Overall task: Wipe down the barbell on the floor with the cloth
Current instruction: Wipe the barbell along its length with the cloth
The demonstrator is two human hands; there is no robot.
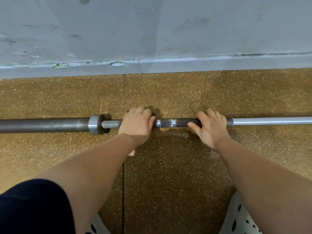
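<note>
Two hands grip the barbell (168, 123), which lies flat on the speckled brown rubber floor (168, 92), parallel to the scuffed grey wall (152, 31). The left hand (136, 123) has its fingers curled over the shaft just right of the silver collar (93, 124). The right hand (211, 127) is wrapped round the dark knurled section, thumb on the near side. The dull dark sleeve (42, 124) runs off left and the shiny smooth shaft runs off right. White perforated clogs (239, 217) show at the bottom edge.
</note>
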